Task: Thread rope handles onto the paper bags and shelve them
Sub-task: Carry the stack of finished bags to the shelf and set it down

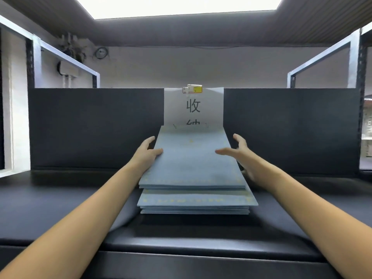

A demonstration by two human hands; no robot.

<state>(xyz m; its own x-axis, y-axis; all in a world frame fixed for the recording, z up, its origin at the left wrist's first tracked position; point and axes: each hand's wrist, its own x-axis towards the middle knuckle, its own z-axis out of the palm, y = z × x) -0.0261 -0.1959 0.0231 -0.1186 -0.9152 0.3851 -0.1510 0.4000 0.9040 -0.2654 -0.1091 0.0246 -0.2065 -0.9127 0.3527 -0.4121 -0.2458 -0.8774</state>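
Shelving is the step in hand, by the look of it: your left hand [148, 153] sits at the left edge of the upper bundle of blue paper bags [193, 158], thumb on top and fingers seemingly under the edge, so it is gripping the bundle. That bundle lies flat on a lower stack [196, 200] in the middle of the dark shelf [60, 208], its far end touching the white sign [193, 106] clipped to the black back panel [94, 127]. Your right hand [240, 153] hovers just beside the right edge, fingers spread and holding nothing. Bring that hand in to match the left, then square both edges together so the bundle sits evenly over the stack below. No rope handles are visible from here.
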